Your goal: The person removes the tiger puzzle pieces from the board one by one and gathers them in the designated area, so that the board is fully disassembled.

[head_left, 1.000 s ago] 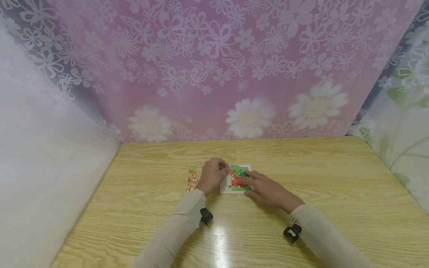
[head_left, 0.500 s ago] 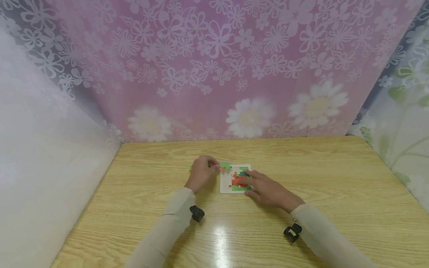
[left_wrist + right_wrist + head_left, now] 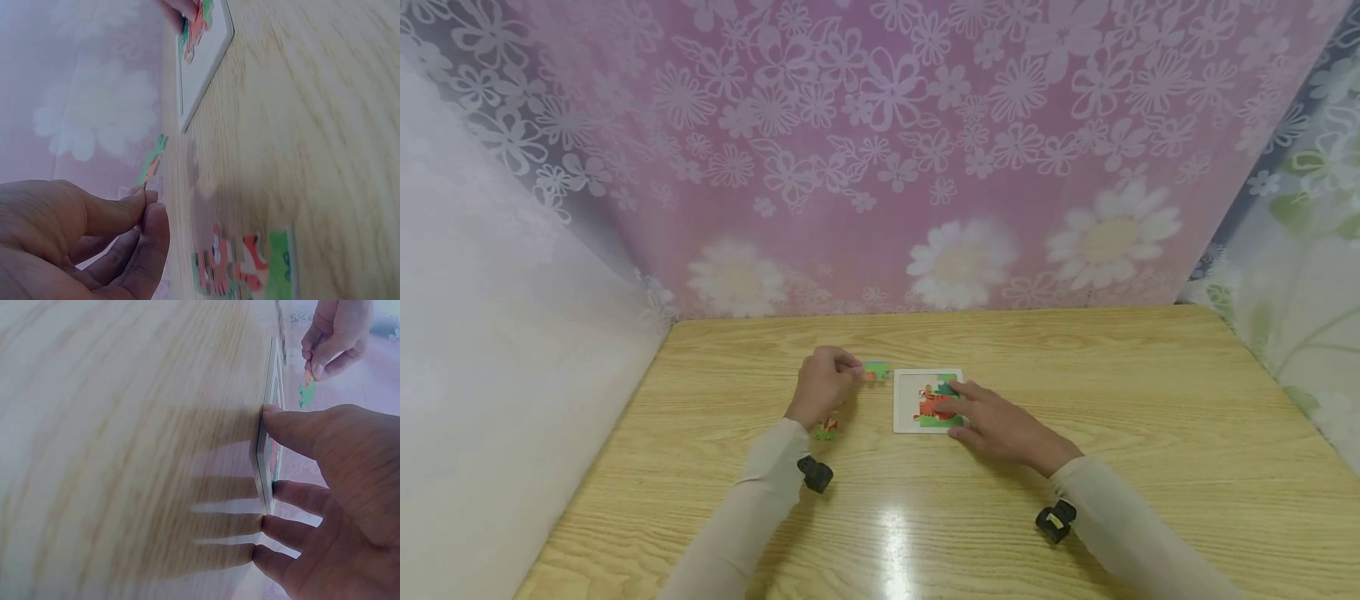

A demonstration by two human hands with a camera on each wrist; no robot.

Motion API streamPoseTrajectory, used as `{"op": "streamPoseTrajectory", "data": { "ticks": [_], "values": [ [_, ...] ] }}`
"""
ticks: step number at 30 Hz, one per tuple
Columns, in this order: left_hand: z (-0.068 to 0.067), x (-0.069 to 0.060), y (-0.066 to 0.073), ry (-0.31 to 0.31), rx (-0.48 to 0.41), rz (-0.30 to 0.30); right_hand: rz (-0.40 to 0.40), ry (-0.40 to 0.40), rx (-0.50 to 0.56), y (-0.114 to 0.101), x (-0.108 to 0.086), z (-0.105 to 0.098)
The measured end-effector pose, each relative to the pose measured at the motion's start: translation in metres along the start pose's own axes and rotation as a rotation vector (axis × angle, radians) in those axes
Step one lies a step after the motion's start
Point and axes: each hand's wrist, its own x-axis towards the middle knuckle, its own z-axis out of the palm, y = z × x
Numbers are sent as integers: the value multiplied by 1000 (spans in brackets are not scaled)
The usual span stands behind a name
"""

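– Flowered pink cloth (image 3: 850,150) behind, wood-grain desk (image 3: 1075,367) below. Where is your puzzle piece (image 3: 877,370)?

– Raised off the desk, just left of the white tray (image 3: 907,410). Your left hand (image 3: 822,385) has its fingers clamped on the piece's end; loose pieces (image 3: 827,428) lie on the desk near that hand.

– And your right hand (image 3: 1000,423)?

– Fingers apart, spread over the tray's right side, where a partial tiger picture (image 3: 928,413) sits. The tray's left part is bare.

– Handling note for you?

– My judgement: pinch only the end, so the tabs stay free; level the piece before lowering, match printed edges, press lightly, and brace the tray with your right hand.
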Motion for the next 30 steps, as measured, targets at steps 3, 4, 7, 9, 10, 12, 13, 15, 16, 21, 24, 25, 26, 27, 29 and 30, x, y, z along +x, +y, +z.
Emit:
{"op": "streamPoseTrajectory", "data": {
  "ticks": [3, 4, 7, 9, 10, 12, 13, 15, 16, 21, 24, 25, 26, 27, 29, 30],
  "values": [
    [-5, -1, -3, 1, 6, -12, -7, -2, -12, 0, 0, 0],
    [-6, -1, -4, 1, 9, -16, -8, -2, -15, 0, 0, 0],
    [-9, -1, -7, 8, 26, -28, -9, 0, -18, -1, 0, 0],
    [-11, 0, -11, 11, 44, -35, -5, 0, -12, -1, 0, -1],
    [-11, 0, -12, 14, 52, -37, -2, -1, -7, -1, -1, -1],
    [-12, 1, -14, 15, 61, -42, -2, 1, -7, -2, -1, -1],
    [-12, 1, -15, 14, 65, -44, -2, 0, -8, -2, -1, -2],
    [-12, 1, -16, 11, 73, -43, 1, -1, -7, -2, -1, -2],
    [-12, 1, -16, 10, 75, -47, -2, 0, -10, -2, -1, -2],
    [-13, -1, -15, 2, 64, -73, -11, 3, -10, -1, -1, -2],
    [-14, -2, -15, 0, 62, -74, -11, 2, -11, -1, -1, -2],
    [-14, -3, -14, 0, 64, -73, -10, 1, -10, -1, -1, -2],
    [-14, -3, -14, 1, 68, -71, -9, 1, -8, -1, 0, -2],
    [-14, -3, -14, 3, 70, -67, -8, 0, -8, -1, 0, -2],
    [-15, -2, -15, 5, 74, -65, -7, 0, -7, 0, 0, -1],
    [-15, -2, -15, 5, 74, -65, -7, -1, -6, 0, 0, 0]
  ]
}}
